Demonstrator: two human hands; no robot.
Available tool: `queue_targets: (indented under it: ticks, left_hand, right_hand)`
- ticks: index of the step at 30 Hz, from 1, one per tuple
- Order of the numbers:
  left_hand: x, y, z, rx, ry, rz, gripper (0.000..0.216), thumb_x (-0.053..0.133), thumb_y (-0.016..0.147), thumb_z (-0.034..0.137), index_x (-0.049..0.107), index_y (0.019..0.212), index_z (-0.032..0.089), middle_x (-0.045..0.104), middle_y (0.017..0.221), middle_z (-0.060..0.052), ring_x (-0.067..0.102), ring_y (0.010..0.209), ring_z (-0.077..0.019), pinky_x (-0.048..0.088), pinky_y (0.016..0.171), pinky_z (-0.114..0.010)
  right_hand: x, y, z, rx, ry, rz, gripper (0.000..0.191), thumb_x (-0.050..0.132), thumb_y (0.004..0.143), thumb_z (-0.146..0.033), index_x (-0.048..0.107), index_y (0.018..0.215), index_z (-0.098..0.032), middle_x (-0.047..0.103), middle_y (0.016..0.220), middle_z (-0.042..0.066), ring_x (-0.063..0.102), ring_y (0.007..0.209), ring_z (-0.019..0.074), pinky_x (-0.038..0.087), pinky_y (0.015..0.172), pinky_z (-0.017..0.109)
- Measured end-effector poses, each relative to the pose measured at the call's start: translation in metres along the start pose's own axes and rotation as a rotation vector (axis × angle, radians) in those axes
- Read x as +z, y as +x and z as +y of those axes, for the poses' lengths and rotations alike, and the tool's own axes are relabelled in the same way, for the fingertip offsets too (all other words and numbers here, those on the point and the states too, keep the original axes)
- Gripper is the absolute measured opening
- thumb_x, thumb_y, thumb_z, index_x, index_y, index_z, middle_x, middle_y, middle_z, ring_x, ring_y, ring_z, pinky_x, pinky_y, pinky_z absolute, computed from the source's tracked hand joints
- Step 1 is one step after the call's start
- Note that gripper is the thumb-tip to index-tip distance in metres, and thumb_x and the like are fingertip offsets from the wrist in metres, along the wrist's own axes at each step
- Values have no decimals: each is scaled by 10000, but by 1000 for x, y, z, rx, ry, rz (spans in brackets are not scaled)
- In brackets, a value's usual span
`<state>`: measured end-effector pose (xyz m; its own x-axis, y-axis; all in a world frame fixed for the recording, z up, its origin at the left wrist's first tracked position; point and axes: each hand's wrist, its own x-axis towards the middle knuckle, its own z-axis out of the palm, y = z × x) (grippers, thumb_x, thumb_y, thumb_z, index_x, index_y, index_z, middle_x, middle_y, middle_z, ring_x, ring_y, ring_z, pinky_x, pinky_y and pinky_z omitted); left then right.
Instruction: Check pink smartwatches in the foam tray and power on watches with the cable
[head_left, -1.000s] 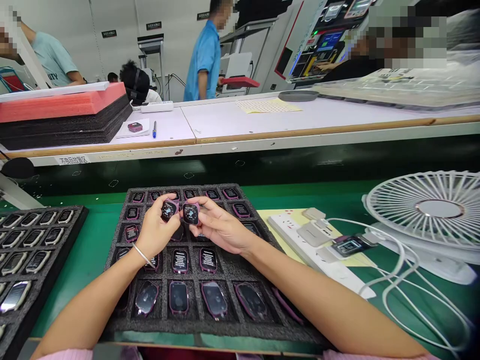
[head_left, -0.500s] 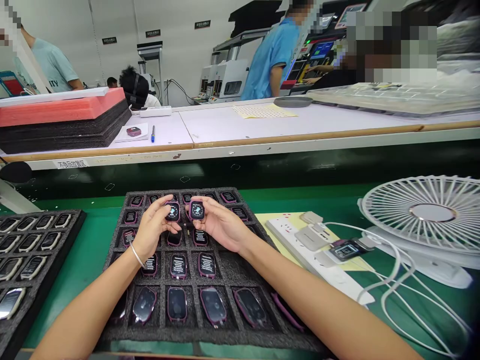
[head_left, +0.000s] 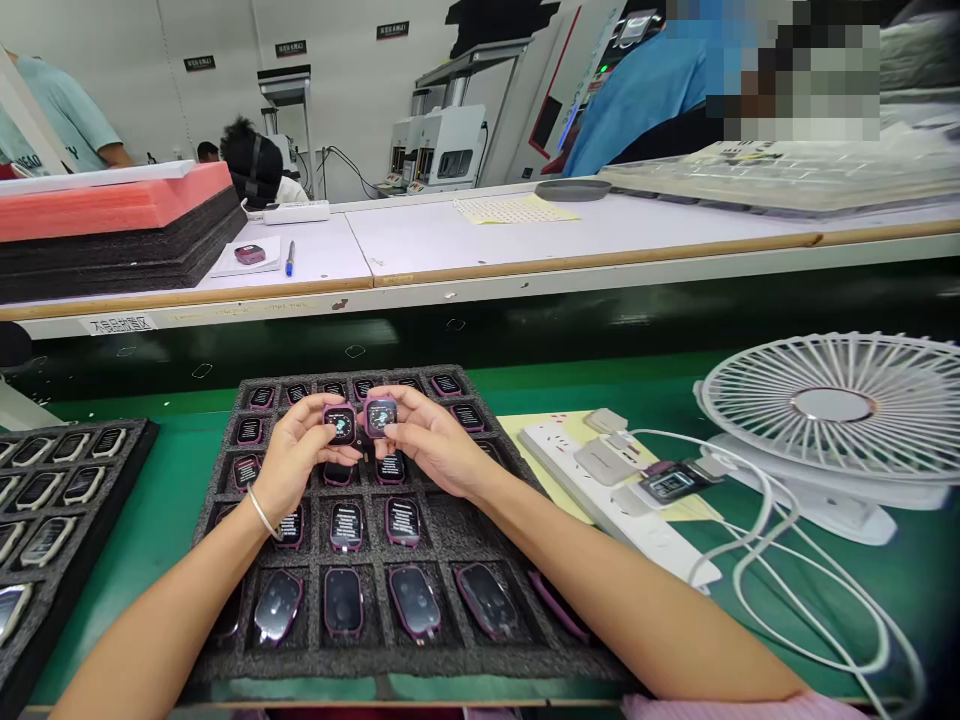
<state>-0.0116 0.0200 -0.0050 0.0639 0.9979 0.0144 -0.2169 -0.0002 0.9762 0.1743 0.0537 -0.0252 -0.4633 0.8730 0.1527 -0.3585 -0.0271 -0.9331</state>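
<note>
Between the thumb and fingers of my left hand is a purple smartwatch body with a lit screen. My right hand pinches a second purple smartwatch body, lit too, its thumb across the lower right of the face. The two watches are held side by side, close together, above a black foam tray. Purple watch bodies lie in many of the tray's compartments; several show white text, while the nearest row, such as one watch, has dark screens. My hands and forearms hide part of the tray.
A second foam tray of pale watches lies at the left. To the right are a power strip with chargers, loose white cables and a white fan. A raised shelf crosses behind; people are beyond it.
The watch in my right hand has come nearer the left one, and my right thumb has moved onto its face. The whole view has shifted slightly. A person in blue behind leans further right.
</note>
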Motion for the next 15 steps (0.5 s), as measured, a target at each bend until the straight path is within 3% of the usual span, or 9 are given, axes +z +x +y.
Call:
queue_targets:
  ticks: [15]
  left_hand:
    - [2,-2,1,9,22,-22,377,679,704,239,585,1064,177,649,996,-20,724,592,-159,620,604,-302]
  right_hand:
    - [-2,1,3,-44,-49,-1,293,657,841,-230,591,1127,-225,678,955,21,607,618,107,502,620,291]
